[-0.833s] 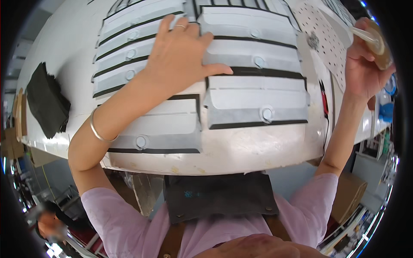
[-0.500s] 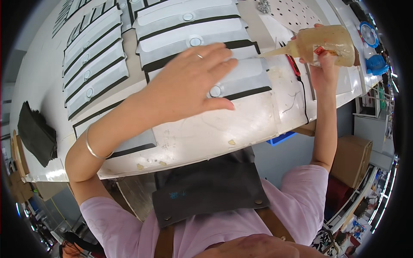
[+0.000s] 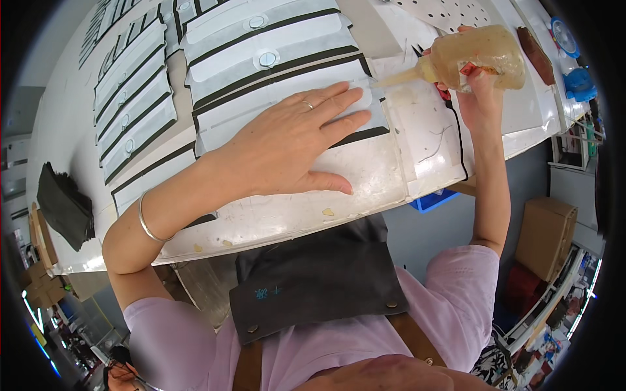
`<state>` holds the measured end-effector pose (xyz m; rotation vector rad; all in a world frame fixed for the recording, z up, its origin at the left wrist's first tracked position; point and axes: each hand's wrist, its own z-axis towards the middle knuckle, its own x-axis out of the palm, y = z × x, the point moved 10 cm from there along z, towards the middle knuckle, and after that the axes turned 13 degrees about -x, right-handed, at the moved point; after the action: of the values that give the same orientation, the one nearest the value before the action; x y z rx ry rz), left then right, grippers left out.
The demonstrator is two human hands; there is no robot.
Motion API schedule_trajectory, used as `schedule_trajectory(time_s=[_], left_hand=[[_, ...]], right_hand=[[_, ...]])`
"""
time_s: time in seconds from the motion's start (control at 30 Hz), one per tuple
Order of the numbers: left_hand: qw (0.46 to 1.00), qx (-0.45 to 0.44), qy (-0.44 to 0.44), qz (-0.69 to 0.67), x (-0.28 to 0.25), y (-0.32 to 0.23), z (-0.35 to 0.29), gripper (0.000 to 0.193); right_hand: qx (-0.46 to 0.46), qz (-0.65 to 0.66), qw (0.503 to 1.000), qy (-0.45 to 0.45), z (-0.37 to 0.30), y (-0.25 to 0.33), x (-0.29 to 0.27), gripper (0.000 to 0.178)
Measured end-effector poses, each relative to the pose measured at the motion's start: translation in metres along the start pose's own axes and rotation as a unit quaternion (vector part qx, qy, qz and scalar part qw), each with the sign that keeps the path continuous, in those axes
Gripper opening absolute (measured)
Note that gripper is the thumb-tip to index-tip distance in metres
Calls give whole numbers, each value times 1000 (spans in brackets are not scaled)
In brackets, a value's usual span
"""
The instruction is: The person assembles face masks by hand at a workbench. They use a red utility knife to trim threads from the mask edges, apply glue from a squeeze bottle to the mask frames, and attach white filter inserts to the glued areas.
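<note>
My left hand (image 3: 287, 140) lies with fingers spread over a white panel with black edges (image 3: 225, 117), the nearest of a row, and covers much of its middle. My right hand (image 3: 481, 91) grips a translucent squeeze bottle (image 3: 482, 58) holding yellowish liquid. The bottle is tipped on its side, its long tapered nozzle pointing left. The nozzle tip sits at the panel's right end, close to my left fingertips; whether it touches cannot be made out. More such panels with round discs (image 3: 267, 60) overlap in rows behind and to the left.
A stack of dark sheets (image 3: 65, 205) lies at the table's left. On the right are a red-handled tool (image 3: 445, 95) with a black cord, a perforated white board (image 3: 450, 13), a brown strip (image 3: 536, 55) and blue containers (image 3: 579, 85). A cardboard box (image 3: 546, 238) stands below.
The panels and table have shifted left in the picture. My left hand now covers the near panel's disc, which showed before. The bottle has moved slightly up and left, its nozzle still by the panel's end.
</note>
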<state>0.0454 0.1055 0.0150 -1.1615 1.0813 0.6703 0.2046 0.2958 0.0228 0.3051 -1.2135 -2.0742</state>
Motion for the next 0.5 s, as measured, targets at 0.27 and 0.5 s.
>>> schedule_trajectory(time_s=[0.27, 0.5], left_hand=[[1000, 14, 2, 8, -3, -7, 2, 91], [1000, 15, 0, 10, -4, -8, 2, 88]], right_hand=[[13, -4, 1000, 23, -4, -8, -5, 64], [0, -47, 998, 41, -10, 0, -12, 71]])
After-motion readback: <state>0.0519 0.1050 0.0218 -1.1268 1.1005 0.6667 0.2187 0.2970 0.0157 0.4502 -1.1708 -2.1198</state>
